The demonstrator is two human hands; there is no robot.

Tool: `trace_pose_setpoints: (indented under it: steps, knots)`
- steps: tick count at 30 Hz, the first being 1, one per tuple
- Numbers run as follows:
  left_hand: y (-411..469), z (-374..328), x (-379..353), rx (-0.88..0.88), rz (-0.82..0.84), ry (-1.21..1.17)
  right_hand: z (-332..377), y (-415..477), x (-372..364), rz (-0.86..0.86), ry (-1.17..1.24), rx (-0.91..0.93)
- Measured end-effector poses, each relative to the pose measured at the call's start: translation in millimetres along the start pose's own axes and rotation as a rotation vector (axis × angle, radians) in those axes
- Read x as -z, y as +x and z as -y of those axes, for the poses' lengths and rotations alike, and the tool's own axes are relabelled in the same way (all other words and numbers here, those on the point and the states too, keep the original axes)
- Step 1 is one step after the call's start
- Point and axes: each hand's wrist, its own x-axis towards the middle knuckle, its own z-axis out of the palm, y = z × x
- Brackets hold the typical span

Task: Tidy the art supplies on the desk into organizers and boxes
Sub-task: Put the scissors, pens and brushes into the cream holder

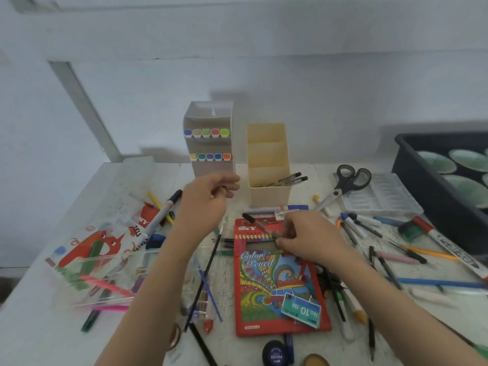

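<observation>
On the cluttered desk (pixel 31 326) lies a red Color Pencil box (pixel 280 286), with a cream organizer (pixel 266 154) standing beyond it. The left hand (pixel 208 199) hovers, loosely curled; whether it holds anything I cannot tell. The right hand (pixel 303 236) pinches a black-capped pen (pixel 253 220) over the box's far end. Its long axis runs far-left to near-right, cap far-left. This looks like pen gathering. Next the pen needs lifting and upending into the organizer.
</observation>
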Motion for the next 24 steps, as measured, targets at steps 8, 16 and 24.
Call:
trace_pose_setpoints:
  steps: [8, 16, 24]
  knots:
    - [-30, 37, 67, 0.151, -0.259, -0.11, 14, 6, 53, -0.341, 0.422, 0.14]
    - [-53, 65, 100, 0.247, -0.321, -0.106, 21, 33, 64, -0.864, 0.496, 0.16]
    - [-59, 75, 114, 0.276, -0.29, -0.095, 25, 40, 29, -0.621, 0.273, 0.059]
